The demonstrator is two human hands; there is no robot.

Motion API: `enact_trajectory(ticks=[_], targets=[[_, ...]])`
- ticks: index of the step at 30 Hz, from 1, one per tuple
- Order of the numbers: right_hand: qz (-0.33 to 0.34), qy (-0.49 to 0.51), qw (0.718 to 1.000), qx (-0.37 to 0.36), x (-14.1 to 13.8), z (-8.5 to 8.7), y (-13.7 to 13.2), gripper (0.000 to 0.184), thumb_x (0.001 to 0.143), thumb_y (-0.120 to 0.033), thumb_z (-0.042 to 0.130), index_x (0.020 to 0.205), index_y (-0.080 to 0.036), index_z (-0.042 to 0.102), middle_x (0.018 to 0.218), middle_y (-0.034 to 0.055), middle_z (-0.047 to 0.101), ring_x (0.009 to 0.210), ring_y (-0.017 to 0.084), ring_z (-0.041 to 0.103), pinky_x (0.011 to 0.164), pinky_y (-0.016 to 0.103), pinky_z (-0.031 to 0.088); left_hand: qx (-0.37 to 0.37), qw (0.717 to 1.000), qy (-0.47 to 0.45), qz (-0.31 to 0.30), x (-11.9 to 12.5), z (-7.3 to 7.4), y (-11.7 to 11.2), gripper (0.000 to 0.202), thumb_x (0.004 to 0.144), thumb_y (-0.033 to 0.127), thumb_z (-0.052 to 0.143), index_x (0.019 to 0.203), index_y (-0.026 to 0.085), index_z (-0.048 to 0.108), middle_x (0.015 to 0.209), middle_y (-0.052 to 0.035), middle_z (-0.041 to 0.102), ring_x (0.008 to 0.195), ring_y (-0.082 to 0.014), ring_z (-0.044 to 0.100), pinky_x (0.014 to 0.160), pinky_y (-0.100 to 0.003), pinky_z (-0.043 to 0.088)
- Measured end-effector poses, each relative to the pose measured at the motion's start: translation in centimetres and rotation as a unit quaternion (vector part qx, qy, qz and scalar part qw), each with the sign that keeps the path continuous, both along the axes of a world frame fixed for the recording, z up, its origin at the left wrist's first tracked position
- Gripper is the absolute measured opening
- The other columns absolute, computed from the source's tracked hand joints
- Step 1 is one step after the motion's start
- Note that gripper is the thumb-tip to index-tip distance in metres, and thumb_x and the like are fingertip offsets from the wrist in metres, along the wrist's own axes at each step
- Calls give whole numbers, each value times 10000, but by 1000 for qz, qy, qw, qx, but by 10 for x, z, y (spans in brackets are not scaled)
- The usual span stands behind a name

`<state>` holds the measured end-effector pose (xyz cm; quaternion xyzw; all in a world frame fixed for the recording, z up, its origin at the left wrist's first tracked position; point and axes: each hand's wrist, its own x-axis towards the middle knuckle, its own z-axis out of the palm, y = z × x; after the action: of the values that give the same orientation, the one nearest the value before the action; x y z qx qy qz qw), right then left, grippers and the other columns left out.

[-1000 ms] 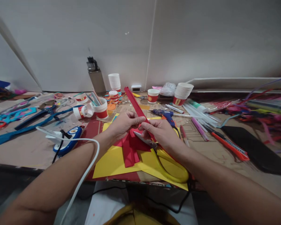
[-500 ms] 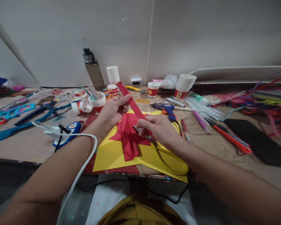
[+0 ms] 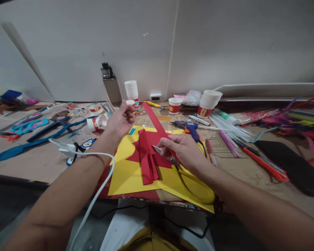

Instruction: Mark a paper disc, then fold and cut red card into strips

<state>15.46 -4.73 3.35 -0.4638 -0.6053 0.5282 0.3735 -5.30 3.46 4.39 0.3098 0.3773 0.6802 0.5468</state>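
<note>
1. Strip (image 3: 155, 118): plain red.
2. Scissors (image 3: 178, 180): yellow handles, silvery blade.
3. Sheet (image 3: 125, 179): plain yellow.
4. Cup at 1 o'clock (image 3: 174, 107): white, red band, yellowish emblem.
5. Bottle at 10 o'clock (image 3: 112, 91): grey-brown, blackish top.
6. Glue gun (image 3: 192, 130): blue, orange patch.
7. Cable (image 3: 101, 188): white.
8. Desk (image 3: 242, 174): brown, thin dark outlines toward 3 o'clock.

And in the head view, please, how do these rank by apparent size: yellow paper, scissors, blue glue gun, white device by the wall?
1. Yellow paper
2. Scissors, partly hidden by the right hand
3. Blue glue gun
4. White device
</note>
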Motion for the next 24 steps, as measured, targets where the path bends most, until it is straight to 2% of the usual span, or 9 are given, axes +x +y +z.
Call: enact_trajectory(ticks=[2, 4, 6, 7, 10, 13, 20, 24], targets=[[-31, 18, 999, 7, 1, -1, 4, 288, 783, -388, 610, 631, -152, 673, 564, 27, 659, 506, 107, 553, 516, 224, 418, -10, 996, 24, -86, 16, -5, -11, 398, 716, 527, 695, 677, 133, 650, 646, -71, 642, 504, -75, 501, 436, -191, 370], [-38, 32, 999, 18, 3, -3, 7, 284, 785, -395, 606, 658, -152, 679, 575, 29, 662, 505, 110, 552, 525, 231, 422, -7, 982, 82, -168, 34, -11, -26, 461, 690, 576, 689, 693, 115, 667, 670, -87, 647, 541, -95, 529, 462, -206, 379], [-25, 21, 999, 19, 5, -6, 10, 316, 796, -416, 597, 646, -149, 677, 572, 34, 658, 492, 107, 538, 522, 233, 413, 21, 964, 139, -226, 49, -16, -38, 417, 657, 519, 743, 658, 111, 660, 623, -56, 613, 530, -86, 507, 494, -212, 380], [-18, 9, 1000, 16, 5, -8, 11, 339, 800, -428, 593, 628, -147, 673, 568, 38, 654, 487, 104, 528, 516, 233, 406, 30, 959, 158, -235, 54, -19, -42, 401, 659, 500, 749, 634, 113, 649, 592, -38, 588, 523, -82, 494, 506, -213, 377], [-5, -5, 1000, 5, 5, -11, 12, 351, 801, -431, 593, 613, -145, 668, 567, 40, 648, 478, 101, 518, 497, 230, 390, 22, 959, 174, -222, 58, -22, -48, 353, 639, 415, 788, 576, 118, 609, 528, -2, 530, 493, -70, 457, 488, -209, 338], [-1, 9, 1000, -7, 3, -11, 10, 317, 790, -428, 601, 679, -143, 686, 566, 32, 653, 449, 93, 503, 466, 225, 369, 3, 973, 133, -190, 56, -21, -45, 348, 594, 353, 824, 536, 123, 569, 497, 20, 497, 465, -57, 428, 458, -198, 304], [26, 34, 998, -38, -2, -10, 6, 293, 760, -410, 613, 650, -146, 676, 530, 24, 654, 454, 108, 543, 483, 232, 401, 9, 992, 23, -123, 36, -12, -25, 234, 588, 220, 826, 602, 94, 630, 547, 9, 553, 471, -34, 455, 443, -148, 328], [39, -5, 999, -1, -1, -11, 4, 302, 772, -412, 610, 631, -158, 690, 551, 29, 677, 524, 125, 586, 572, 247, 441, 18, 996, -30, -81, 21, -9, -14, 163, 610, 140, 797, 637, 84, 646, 571, 5, 569, 484, -28, 468, 443, -129, 341]])
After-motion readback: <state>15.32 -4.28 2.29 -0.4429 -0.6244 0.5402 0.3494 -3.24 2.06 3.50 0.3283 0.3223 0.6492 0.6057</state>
